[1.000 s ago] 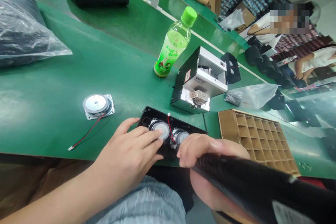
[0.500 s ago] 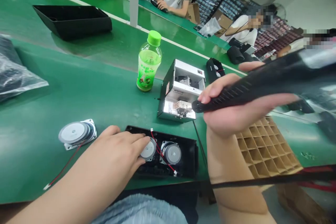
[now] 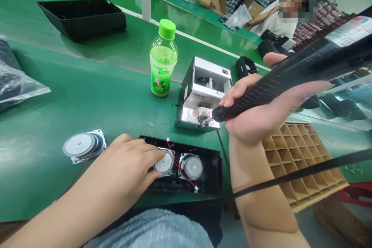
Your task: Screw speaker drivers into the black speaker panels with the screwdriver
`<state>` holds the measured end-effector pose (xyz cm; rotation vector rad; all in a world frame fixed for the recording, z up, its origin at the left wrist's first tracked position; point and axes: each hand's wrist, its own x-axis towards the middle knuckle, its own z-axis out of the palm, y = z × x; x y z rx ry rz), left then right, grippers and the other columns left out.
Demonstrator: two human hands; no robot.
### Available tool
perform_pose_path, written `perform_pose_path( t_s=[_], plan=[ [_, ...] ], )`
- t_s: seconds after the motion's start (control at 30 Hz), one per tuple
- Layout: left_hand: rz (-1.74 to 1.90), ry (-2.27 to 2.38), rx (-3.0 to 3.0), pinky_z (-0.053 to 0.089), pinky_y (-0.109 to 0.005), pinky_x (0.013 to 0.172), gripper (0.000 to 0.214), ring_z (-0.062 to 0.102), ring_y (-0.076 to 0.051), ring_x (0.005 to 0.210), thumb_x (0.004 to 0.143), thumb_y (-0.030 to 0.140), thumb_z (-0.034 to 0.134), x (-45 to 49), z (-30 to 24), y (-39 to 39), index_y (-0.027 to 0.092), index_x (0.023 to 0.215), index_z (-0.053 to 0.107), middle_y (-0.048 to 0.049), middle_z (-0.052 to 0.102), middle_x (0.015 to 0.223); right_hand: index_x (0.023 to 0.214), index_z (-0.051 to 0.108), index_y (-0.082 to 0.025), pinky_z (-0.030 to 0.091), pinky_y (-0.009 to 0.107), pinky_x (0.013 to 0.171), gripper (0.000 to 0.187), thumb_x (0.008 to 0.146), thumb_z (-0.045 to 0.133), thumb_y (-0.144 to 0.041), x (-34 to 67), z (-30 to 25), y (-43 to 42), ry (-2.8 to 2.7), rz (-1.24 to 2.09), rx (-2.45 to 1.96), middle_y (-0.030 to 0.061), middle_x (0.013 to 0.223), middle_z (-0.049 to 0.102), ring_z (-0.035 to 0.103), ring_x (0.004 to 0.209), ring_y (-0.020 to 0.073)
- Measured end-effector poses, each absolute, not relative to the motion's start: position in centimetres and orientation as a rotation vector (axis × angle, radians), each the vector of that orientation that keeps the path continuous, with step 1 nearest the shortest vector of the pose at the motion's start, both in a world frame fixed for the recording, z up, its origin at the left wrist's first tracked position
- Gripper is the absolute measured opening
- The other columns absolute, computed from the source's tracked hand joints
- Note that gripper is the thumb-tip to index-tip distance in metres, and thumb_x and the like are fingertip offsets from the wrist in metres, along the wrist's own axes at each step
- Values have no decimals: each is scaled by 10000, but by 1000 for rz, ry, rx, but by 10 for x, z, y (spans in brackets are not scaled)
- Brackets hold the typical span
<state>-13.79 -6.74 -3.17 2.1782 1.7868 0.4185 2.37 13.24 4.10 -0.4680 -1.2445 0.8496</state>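
Observation:
My left hand point(image 3: 128, 162) lies on a round speaker point(image 3: 164, 162) seated in a black speaker housing point(image 3: 180, 186), its fingertips on the speaker's rim and cone. A second speaker point(image 3: 191, 166) sits beside it, joined by red and black wire. My right hand point(image 3: 255, 114) grips a black electric screwdriver point(image 3: 270, 85). The screwdriver's tip is at the metal outlet of a white WEIXIN screw feeder point(image 3: 203, 93). A loose square-framed speaker point(image 3: 83, 145) with a red and black lead lies left of my left hand.
A green-capped drink bottle point(image 3: 163, 60) stands behind the housing. A cardboard divider grid point(image 3: 299, 162) lies at right, and a black plastic tray point(image 3: 81, 19) and a plastic bag point(image 3: 14, 81) at left. Several co-workers sit at the far benches. The screwdriver's black cord crosses my right forearm.
My right hand has carried the screwdriver up from above the housing to the screw feeder's outlet. My left hand has stayed on the speaker. The view has swung, shifting the whole scene.

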Motion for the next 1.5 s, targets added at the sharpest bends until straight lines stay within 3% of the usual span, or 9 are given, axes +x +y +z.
perform_pose_path(
  t_s=[0.23, 0.4, 0.6, 0.73, 0.83, 1.03, 1.5],
  plan=[
    [344, 1772, 2143, 424, -459, 841, 325, 779, -306, 1050, 874, 232, 893, -139, -23, -59, 307, 1171, 785, -14, 859, 1221, 1168, 761, -245, 337, 229, 327, 617, 1140, 268, -616, 41, 56, 103, -1226, 979, -475, -39, 588, 564, 524, 389, 120],
    [418, 1768, 2164, 437, -454, 840, 337, 777, -300, 1029, 894, 274, 885, -140, -29, -61, 320, 1213, 787, -13, 865, 1195, 1153, 798, -261, 500, 250, 406, 607, 1071, 421, -730, 57, 75, 74, -1213, 996, -561, -40, 638, 602, 597, 472, 123],
    [417, 1779, 2215, 462, -465, 819, 242, 769, -310, 984, 930, 313, 833, -142, -33, -65, 318, 1168, 793, -14, 872, 1158, 1127, 760, -276, 529, 288, 456, 552, 1033, 506, -758, 70, 78, 59, -1265, 1143, -695, -39, 623, 619, 604, 501, 149],
    [406, 1792, 2222, 499, -470, 823, 225, 775, -322, 983, 924, 338, 825, -142, -33, -65, 312, 1146, 807, -34, 873, 1168, 1124, 719, -305, 511, 319, 418, 626, 1007, 437, -852, 66, 64, 58, -1241, 1266, -633, -41, 610, 630, 601, 455, 173],
    [404, 1788, 2214, 525, -472, 816, 225, 783, -328, 983, 939, 374, 812, -143, -33, -64, 307, 1154, 815, -40, 871, 1159, 1076, 711, -313, 481, 337, 381, 663, 926, 501, -923, 57, 54, 59, -1212, 1349, -577, -47, 572, 639, 556, 408, 179],
    [405, 1777, 2186, 550, -476, 832, 241, 787, -322, 990, 928, 342, 816, -143, -33, -64, 307, 1166, 814, -30, 870, 1145, 1001, 739, -355, 471, 331, 408, 599, 833, 656, -924, 44, 41, 59, -1165, 1493, -534, -58, 591, 660, 542, 419, 168],
    [443, 1750, 2172, 559, -492, 824, 254, 793, -324, 946, 877, 255, 871, -141, -27, -61, 284, 1126, 834, -16, 880, 1092, 971, 680, -331, 449, 333, 375, 660, 772, 684, -960, 36, 32, 66, -1216, 1549, -560, -71, 562, 650, 535, 372, 174]
  ],
)
